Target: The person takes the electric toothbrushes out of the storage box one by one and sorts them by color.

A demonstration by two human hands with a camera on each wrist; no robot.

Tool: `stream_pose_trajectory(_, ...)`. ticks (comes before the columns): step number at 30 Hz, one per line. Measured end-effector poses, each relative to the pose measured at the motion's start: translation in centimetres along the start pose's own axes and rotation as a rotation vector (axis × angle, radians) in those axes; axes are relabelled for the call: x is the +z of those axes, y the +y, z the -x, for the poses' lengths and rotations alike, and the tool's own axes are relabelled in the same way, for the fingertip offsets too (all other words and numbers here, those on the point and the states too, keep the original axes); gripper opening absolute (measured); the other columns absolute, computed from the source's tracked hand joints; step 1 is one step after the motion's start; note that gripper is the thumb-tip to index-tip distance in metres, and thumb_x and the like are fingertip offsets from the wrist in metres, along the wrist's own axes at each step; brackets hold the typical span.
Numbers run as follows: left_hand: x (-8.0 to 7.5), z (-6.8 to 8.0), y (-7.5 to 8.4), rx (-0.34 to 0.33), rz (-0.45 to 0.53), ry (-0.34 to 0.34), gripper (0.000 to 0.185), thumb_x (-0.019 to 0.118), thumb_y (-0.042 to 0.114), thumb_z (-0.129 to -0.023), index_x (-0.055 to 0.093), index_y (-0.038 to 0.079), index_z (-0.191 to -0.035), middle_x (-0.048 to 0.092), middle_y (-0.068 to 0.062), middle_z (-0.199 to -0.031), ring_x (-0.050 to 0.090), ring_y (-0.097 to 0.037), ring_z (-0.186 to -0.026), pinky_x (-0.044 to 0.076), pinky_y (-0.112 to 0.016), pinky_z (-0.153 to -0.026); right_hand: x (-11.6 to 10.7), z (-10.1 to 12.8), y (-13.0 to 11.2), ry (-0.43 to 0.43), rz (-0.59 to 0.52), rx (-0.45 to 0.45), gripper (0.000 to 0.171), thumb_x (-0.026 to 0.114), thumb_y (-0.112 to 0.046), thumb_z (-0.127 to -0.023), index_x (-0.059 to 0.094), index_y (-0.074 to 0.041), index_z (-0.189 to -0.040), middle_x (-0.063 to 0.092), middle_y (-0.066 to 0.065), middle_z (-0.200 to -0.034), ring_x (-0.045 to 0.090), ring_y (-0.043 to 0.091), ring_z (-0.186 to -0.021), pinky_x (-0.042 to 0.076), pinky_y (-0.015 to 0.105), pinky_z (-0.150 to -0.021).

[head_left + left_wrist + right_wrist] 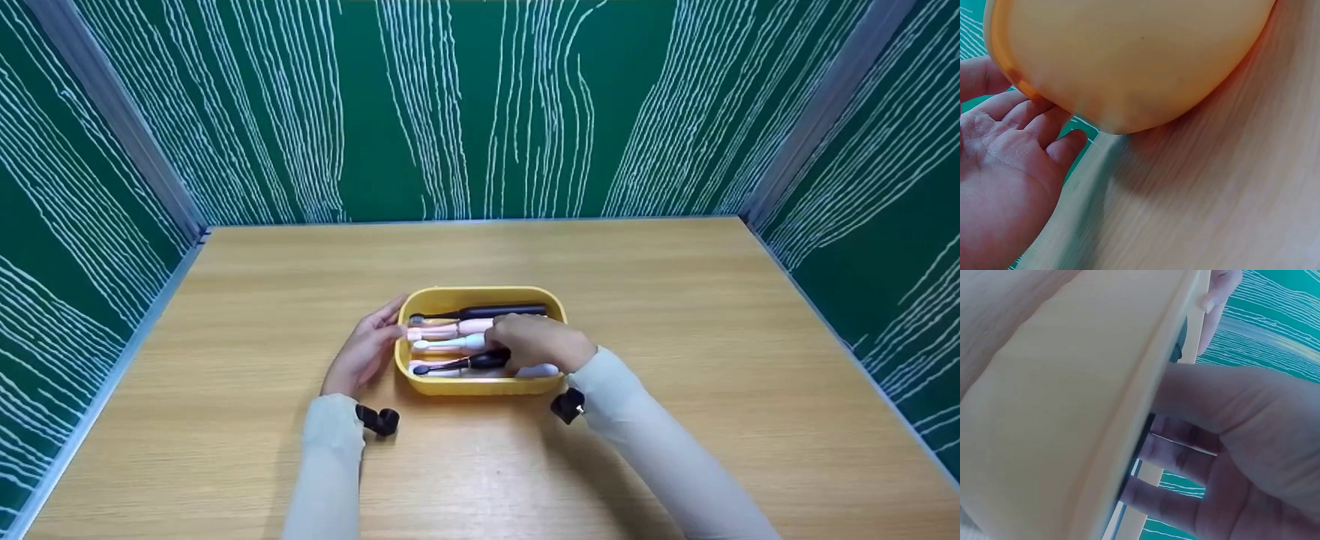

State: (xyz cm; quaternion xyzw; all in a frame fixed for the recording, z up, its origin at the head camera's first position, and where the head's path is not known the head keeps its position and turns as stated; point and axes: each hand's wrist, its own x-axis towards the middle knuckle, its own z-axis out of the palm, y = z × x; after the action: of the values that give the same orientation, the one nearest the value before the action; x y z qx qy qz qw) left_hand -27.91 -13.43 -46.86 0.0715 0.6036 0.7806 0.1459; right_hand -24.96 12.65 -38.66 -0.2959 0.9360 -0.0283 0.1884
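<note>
A yellow bin (pixel 480 388) stands on the table with several electric toothbrushes lying side by side in it. My left hand (pixel 366 351) grips the bin's left end, thumb at the rim and the other fingers along the outer wall. My right hand (pixel 541 341) reaches down into the bin from the right, its fingers around the handle of the front black toothbrush (pixel 480 362). Behind that one lie a white toothbrush (pixel 450 345), a pink toothbrush (pixel 472 327) and another black toothbrush (pixel 504 310). The bin's wall partly hides the right fingertips in the right wrist view.
The bin rests on a wooden table (pixel 225 360). Green panels (pixel 390 112) with white wavy lines rise at the back and both sides, with grey posts (pixel 127 112) at the corners.
</note>
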Motion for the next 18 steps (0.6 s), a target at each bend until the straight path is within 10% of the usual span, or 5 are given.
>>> stream_pose_trajectory(18,-0.19,-0.18,-0.51,0.040,0.036,-0.024,0.068,0.043,-0.013,-0.087,0.020,-0.005,-0.150,0.021,-0.021,-0.158,0.026,-0.031,-0.144,0.023,-0.036,-0.120,-0.29,0.26,0.69,0.015,-0.079,-0.043,0.018,0.074,-0.013,-0.083,0.069,-0.015,-0.100,0.061,-0.002,-0.083,0.054,0.015,-0.075,0.047,0.025,-0.069)
